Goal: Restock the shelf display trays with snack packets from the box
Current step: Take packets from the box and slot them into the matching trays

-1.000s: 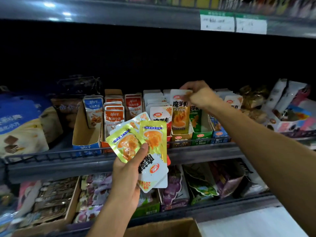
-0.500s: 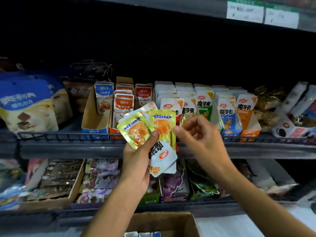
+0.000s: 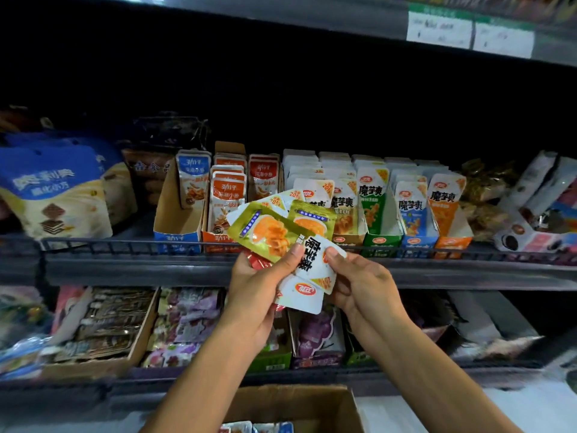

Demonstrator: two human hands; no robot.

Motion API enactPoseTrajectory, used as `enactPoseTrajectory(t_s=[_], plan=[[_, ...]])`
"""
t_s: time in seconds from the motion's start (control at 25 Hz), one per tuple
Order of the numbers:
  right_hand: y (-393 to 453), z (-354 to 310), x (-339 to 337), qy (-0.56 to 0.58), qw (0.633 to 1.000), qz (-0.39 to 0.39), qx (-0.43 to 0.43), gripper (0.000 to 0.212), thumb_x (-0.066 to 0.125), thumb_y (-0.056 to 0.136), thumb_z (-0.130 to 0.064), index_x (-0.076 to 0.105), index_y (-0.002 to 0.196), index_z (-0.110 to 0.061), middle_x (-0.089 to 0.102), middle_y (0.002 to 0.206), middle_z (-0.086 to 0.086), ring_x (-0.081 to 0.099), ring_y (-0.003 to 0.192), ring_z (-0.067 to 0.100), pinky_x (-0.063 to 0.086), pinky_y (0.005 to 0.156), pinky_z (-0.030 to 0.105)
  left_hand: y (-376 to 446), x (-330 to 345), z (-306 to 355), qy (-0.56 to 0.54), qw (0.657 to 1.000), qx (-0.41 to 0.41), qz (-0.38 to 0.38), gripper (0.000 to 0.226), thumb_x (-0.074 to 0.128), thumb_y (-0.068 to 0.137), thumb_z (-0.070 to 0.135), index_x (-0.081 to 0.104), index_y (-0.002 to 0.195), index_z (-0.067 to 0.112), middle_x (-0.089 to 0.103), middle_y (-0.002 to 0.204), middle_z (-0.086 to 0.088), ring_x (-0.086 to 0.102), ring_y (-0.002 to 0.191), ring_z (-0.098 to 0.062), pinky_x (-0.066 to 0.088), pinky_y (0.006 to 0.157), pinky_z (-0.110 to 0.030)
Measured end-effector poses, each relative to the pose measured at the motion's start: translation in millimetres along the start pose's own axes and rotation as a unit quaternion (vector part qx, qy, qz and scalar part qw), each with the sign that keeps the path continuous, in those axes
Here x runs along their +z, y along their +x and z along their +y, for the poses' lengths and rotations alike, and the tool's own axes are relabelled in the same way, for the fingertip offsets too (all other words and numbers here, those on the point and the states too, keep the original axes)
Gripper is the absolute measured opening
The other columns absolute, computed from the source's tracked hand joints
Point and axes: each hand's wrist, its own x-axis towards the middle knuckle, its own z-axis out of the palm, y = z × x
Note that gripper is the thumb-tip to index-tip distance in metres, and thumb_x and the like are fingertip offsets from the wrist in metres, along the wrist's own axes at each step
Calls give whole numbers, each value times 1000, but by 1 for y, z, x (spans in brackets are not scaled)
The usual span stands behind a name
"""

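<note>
Fanning glossy green-gold and white snack packets (image 3: 281, 232) between both hands.

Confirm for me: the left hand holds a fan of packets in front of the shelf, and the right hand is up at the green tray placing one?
Not quite. The left hand does hold the fan of packets, but the head view shows the right hand down at the fan, pinching a white packet, not at the green tray.
</note>
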Motion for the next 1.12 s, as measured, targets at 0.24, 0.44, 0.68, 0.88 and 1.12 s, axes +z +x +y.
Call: enactPoseTrajectory(t_s=[0.24,0.44,0.68,0.88,1.12], plan=[[9,-2,0,25,997,65,-29,21,57,97,-19,53,114,-6,71,88,16,68,58,23,54,47,30,-2,-4,4,34,999,20,21,40,76,75,-2,64,108,18,79,93,1,76,79,-19,60,56,-31],[2,-26,-7,-73,987,59,-130,15,58,92,-7,67,100,-16,72,105,2,70,96,23,59,80,38,-2,-5,5,40,998,9,42,38,75,79,-3,64,107,20,79,92,0,76,76,-19,59,54,-30],[51,-143,-38,-366,784,127,-485,16,50,97,-7,62,108,-10,64,103,5,66,77,8,59,58,30,0,-6,5,34,998,6,57,42,78,75,-1,63,107,22,78,95,4,76,80,-16,59,64,-33],[119,-138,-32,-587,674,52,-445,23,47,99,-7,62,116,-11,65,116,8,59,107,24,44,82,23,0,-3,3,30,998,-3,61,41,78,76,0,64,105,25,78,94,6,76,77,-13,55,61,-30],[133,-102,-11,-670,676,-26,-306,36,55,96,-13,49,132,-17,54,133,10,54,118,25,47,94,35,1,-5,8,27,998,4,49,42,76,77,-2,64,109,23,78,94,4,76,78,-17,57,55,-29]])
